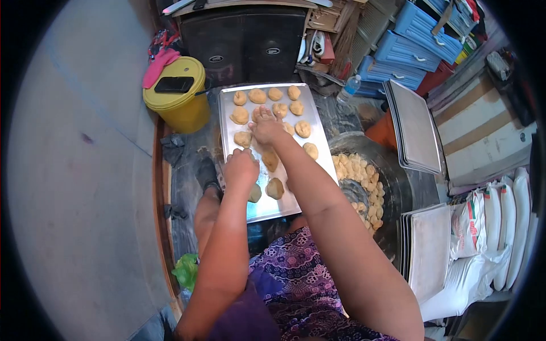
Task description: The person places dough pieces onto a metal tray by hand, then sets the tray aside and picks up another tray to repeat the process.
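A metal tray (259,211) lies in front of me, bearing several rounded dough pieces (302,129) in loose rows. Over the tray's middle, my right hand (265,126) is spread with its palm down on a dough piece. My left hand (242,166) is at the tray's left side, just below another dough piece (243,138); its fingers are bent, and whatever is beneath them is hidden. Two more dough pieces (274,188) sit near the tray's front end.
A round black basin (401,190) with many dough pieces is at the right, beside stacked trays (418,128). A yellow bucket (187,108) with a phone (174,84) on its lid stands at the left. A bottle (349,89) stands behind the basin.
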Available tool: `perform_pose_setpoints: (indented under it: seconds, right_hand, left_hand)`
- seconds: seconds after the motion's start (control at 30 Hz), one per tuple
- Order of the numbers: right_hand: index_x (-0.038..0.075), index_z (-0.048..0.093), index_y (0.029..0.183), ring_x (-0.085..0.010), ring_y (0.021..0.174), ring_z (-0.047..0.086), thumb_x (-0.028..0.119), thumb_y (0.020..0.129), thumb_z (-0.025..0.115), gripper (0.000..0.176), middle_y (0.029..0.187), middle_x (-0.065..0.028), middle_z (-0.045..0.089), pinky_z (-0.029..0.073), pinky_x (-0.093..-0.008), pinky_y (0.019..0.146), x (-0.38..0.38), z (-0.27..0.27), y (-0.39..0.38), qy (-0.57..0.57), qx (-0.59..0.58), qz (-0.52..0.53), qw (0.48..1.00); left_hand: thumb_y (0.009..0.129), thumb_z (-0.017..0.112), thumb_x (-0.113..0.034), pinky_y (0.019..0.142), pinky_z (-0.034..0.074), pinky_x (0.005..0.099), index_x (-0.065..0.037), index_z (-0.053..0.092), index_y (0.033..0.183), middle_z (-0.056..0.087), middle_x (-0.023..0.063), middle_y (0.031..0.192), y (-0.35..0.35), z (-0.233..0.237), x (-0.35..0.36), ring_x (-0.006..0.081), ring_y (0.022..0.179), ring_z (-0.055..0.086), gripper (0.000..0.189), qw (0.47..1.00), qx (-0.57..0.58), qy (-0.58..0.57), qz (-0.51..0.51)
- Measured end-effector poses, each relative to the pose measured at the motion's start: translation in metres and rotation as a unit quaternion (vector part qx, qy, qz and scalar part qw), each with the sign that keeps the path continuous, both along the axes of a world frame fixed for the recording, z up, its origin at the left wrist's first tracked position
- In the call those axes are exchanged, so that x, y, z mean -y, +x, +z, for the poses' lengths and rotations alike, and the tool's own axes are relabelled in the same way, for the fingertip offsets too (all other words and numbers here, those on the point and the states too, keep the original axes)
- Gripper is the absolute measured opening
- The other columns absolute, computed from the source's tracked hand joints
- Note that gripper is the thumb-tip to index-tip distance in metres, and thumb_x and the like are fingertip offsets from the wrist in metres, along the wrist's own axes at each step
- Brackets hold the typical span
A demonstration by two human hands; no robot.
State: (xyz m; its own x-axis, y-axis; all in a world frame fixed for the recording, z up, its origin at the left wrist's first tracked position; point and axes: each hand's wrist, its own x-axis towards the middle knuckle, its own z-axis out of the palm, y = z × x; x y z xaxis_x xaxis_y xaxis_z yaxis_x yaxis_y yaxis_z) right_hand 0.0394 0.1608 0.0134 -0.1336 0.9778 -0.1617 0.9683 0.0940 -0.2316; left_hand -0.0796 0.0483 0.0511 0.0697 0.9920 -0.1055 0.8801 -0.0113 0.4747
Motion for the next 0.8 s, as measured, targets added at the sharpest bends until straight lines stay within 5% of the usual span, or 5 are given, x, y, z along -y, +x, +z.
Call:
perform_pose_setpoints:
  seconds: [0.17,0.67,0.73,0.77,0.8]
  right_hand:
    - [0.007,0.015,0.144,-0.0231,0.14,0.009,0.044,0.094,0.031,0.064,0.151,-0.0091,0.011,0.004,-0.0461,0.112,0.012,0.012,0.029,0.144,-0.042,-0.062,0.987]
    - [0.004,0.023,0.142,-0.0287,0.138,0.016,0.046,0.094,0.03,0.063,0.148,-0.0141,0.022,0.006,-0.047,0.112,0.023,0.024,0.048,0.058,-0.097,-0.048,0.992]
    - [0.001,0.029,0.139,-0.033,0.136,0.02,0.039,0.095,0.035,0.059,0.145,-0.0192,0.027,0.013,-0.0405,0.111,0.064,0.041,0.033,0.125,-0.329,-0.032,0.935]
    - [-0.001,0.031,0.136,-0.0338,0.136,0.021,0.038,0.094,0.039,0.058,0.143,-0.0235,0.027,0.012,-0.0397,0.111,0.098,0.047,0.018,0.202,-0.42,-0.004,0.885]
    - [-0.002,0.028,0.138,-0.0352,0.135,0.02,0.036,0.094,0.039,0.059,0.142,-0.0252,0.027,0.014,-0.0384,0.111,0.13,0.054,0.01,0.179,-0.45,0.05,0.873]
  left_hand:
    - [0.079,0.062,-0.025,0.086,0.044,0.0433,-0.004,0.055,0.117,0.052,0.0175,0.112,0.004,-0.001,0.001,0.033,0.104,0.052,0.044,0.995,-0.003,0.096,-0.008]
    - [0.081,0.06,-0.021,0.093,0.039,0.0425,-0.003,0.054,0.117,0.051,0.0193,0.123,0.023,-0.008,-0.004,0.0339,0.115,0.047,0.041,0.993,0.041,0.095,-0.054]
    - [0.087,0.055,-0.029,0.096,0.039,0.0362,-0.001,0.054,0.118,0.051,0.0192,0.123,0.031,-0.004,-0.01,0.0314,0.115,0.048,0.043,0.953,0.296,0.061,0.018]
    - [0.091,0.044,-0.048,0.099,0.037,0.0363,-0.001,0.048,0.125,0.048,0.0177,0.128,0.033,-0.01,-0.014,0.0269,0.118,0.047,0.058,0.854,0.516,-0.045,0.041]
    - [0.091,0.044,-0.048,0.099,0.037,0.0363,-0.001,0.048,0.125,0.048,0.0177,0.128,0.031,-0.01,-0.009,0.0269,0.118,0.047,0.058,0.854,0.517,-0.052,0.04]
